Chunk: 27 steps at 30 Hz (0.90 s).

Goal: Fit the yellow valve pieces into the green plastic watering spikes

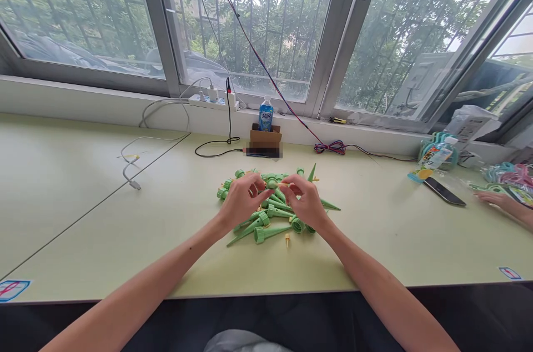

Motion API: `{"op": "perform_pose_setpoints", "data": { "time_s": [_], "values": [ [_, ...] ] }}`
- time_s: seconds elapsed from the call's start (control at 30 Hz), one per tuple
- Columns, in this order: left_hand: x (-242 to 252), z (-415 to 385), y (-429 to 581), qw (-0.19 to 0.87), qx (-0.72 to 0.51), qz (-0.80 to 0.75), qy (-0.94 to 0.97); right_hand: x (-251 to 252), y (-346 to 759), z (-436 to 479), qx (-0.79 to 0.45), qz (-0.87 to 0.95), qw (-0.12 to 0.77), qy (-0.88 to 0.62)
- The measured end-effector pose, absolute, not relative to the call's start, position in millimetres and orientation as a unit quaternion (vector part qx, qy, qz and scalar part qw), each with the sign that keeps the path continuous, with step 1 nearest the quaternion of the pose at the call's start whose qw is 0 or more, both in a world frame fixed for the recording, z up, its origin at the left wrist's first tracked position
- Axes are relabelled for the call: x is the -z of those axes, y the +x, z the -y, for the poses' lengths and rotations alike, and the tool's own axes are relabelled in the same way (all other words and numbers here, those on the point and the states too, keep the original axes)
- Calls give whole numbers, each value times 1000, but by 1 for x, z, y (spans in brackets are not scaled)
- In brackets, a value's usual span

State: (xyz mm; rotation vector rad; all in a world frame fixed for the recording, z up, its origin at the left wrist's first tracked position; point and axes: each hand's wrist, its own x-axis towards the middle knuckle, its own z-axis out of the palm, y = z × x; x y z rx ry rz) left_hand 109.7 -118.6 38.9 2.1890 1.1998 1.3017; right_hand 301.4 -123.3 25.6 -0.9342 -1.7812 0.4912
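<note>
Above a pile of green plastic spikes (272, 234), my two hands meet, fingertips nearly together. In the pinch of my left hand (245, 196) is a green plastic spike (271, 183), seen nearly end-on, with part of it hidden by the fingers. My right hand (306, 199) is closed on a small yellow plug (283, 185) that touches or almost touches the green spike; the exact contact cannot be made out. Several capped, pointed spikes lie under and around both hands. One loose yellow plug (287, 239) rests on the table in front of the pile.
Behind the pile stands a small cardboard box (265, 138) with a blue bottle (265, 113). Cables and a power strip (212, 101) run along the sill. To the right are a drink bottle (433, 160), a phone (444, 192) and another person's hand (499, 202) by colourful plastic items.
</note>
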Motion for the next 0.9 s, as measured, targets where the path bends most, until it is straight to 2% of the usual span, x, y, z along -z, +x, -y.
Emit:
{"op": "perform_pose_setpoints", "data": {
  "time_s": [0.1, 0.3, 0.43, 0.9],
  "values": [
    [-39, 118, 110, 232, -434, -419, 763, -25, 302, 124, -200, 743, 513, -380],
    [-48, 121, 109, 465, -395, -413, 676, -26, 302, 124, -203, 743, 524, -364],
    [-53, 122, 109, 556, -397, -374, 627, -26, 302, 123, -201, 744, 525, -361],
    [-52, 121, 107, 592, -375, -361, 615, -29, 303, 124, -207, 759, 518, -335]
  ]
}}
